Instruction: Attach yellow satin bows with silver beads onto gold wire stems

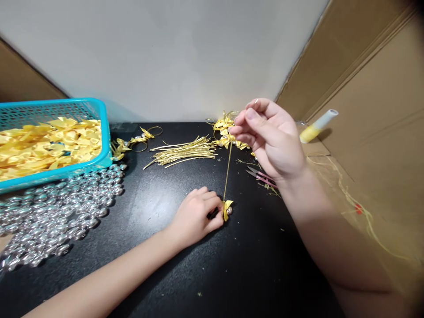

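The left hand (195, 216) is resting on the black table (251, 265), fingers pinched on a small yellow bow (227, 209) with a silver bead at its side. The right hand (268, 134) is raised above it, fingertips closed on the top of a gold wire (227, 170) that is running taut down to the bow. By the look of it, the wire is being drawn tight through the bow; the next move probably calls for a steady pull with the bow held flat. Finished bows (225, 128) are lying just behind the right hand, a wire bundle (183, 152) left of them, scissors (261, 176) under the right wrist (close to its path). A blue basket (104, 132) of ribbon and a heap of beads (53, 212) are sitting well left.
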Demonstrator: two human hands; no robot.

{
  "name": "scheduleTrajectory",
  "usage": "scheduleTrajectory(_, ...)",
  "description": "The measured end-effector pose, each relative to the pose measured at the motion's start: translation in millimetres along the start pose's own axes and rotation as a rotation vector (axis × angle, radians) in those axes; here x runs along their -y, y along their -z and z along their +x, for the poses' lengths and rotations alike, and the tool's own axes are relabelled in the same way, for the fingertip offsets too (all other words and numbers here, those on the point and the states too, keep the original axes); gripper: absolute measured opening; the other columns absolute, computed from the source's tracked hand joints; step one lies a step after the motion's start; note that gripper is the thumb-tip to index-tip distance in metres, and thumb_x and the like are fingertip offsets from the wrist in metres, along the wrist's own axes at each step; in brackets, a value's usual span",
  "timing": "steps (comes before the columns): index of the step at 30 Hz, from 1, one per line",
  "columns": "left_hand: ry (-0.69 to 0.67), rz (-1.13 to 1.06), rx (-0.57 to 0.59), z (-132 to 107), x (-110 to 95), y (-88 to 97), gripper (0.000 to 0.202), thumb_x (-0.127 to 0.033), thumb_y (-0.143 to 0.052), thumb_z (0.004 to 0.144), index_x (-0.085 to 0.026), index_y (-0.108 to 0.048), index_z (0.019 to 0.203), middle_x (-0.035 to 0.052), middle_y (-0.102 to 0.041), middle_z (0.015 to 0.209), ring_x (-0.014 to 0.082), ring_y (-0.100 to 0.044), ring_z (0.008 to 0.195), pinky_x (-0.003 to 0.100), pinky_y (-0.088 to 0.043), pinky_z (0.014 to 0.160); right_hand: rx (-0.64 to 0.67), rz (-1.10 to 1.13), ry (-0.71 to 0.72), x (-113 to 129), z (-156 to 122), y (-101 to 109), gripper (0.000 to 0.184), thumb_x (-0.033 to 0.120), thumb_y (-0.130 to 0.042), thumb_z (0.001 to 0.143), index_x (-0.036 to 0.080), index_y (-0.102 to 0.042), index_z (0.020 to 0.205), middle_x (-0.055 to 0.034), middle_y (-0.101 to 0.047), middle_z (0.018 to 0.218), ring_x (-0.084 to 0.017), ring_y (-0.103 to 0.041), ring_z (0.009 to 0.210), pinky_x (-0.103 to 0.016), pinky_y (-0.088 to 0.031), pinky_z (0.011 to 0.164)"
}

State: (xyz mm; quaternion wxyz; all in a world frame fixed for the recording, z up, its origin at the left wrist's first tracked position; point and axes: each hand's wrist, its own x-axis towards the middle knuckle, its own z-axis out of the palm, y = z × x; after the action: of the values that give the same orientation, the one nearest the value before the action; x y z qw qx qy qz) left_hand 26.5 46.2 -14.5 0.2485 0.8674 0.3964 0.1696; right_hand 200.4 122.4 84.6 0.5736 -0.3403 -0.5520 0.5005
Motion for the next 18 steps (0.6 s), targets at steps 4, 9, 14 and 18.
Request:
scheduleTrajectory(4, 0.005, 0.013, 0.002, 5, -2, -1.6, 0.01, -0.021, -0.06, 0.08, -0.018, -0.059, 0.071, 0.0004, -0.061, 0.069, 0.0168, -0.047, 0.07, 0.029, -0.033, 0.066, 0.0, -0.007, 0.009, -1, 0, 1, 0.029, 0.045, -0.07, 0.08, 0.022, -0.054, 0.086, 0.0045, -0.068, 0.081, -0.011, -0.072, 0.08, -0.017, -0.059, 0.065)
scheduleTrajectory(9, 0.003, 0.005, 0.004, 9, -3, -3.7, 0.011, -0.02, -0.06, 0.08, -0.018, -0.059, 0.069, 0.0007, -0.062, 0.069, 0.0166, -0.047, 0.07, 0.029, -0.033, 0.067, -0.002, 0.019, 0.013, 1, -1, 0, 0.029, 0.045, -0.071, 0.08, 0.022, -0.054, 0.086, 0.0047, -0.068, 0.081, -0.01, -0.072, 0.081, -0.016, -0.058, 0.065)
scheduleTrajectory(14, -0.023, -0.005, -0.021, 9, -5, -4.5, 0.012, -0.02, -0.06, 0.08, -0.018, -0.06, 0.068, 0.0006, -0.062, 0.068, 0.0163, -0.046, 0.068, 0.029, -0.032, 0.066, -0.077, -0.001, -0.014, 7, -3, -2, 0.027, 0.045, -0.068, 0.082, 0.023, -0.054, 0.085, 0.0046, -0.068, 0.082, -0.012, -0.072, 0.084, -0.018, -0.059, 0.066)
scheduleTrajectory(18, -0.041, -0.013, -0.04, 10, -7, -4.3, 0.013, -0.02, -0.059, 0.08, -0.019, -0.06, 0.067, 0.0005, -0.062, 0.067, 0.0162, -0.046, 0.067, 0.029, -0.031, 0.065, -0.096, -0.001, 0.003, 9, -2, -1, 0.026, 0.045, -0.068, 0.082, 0.024, -0.054, 0.084, 0.0051, -0.068, 0.082, -0.013, -0.072, 0.086, -0.019, -0.06, 0.065)
